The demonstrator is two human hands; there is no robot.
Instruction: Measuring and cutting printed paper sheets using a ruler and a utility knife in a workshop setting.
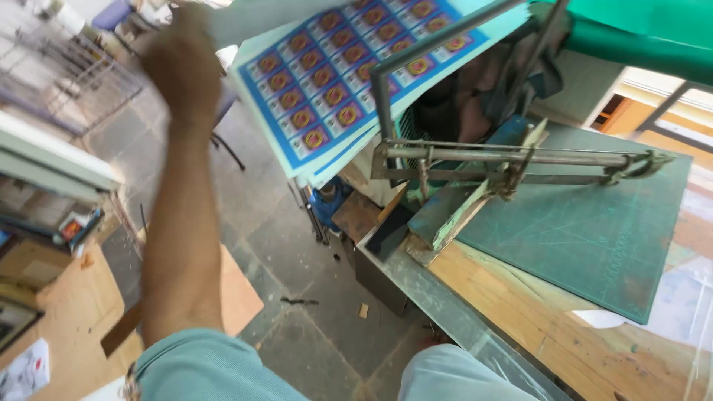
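Our left hand (182,63) lifts the printed sheets (349,74), fingers blurred, grip unclear; their long axis slants up toward the right.

The left hand (184,63) is smeared by motion blur, so its fingers and grip cannot be made out; whether it clasps the printed sheet (349,82) just beside it is unclear. That sheet runs past the top edge, and its small round emblems are too small to read. Above and beside the hand, the wire rack (70,74) is blurred and cut by the edge. Well away from the hand, the cutting mat (594,238) is partly hidden under the metal lever frame (505,160).
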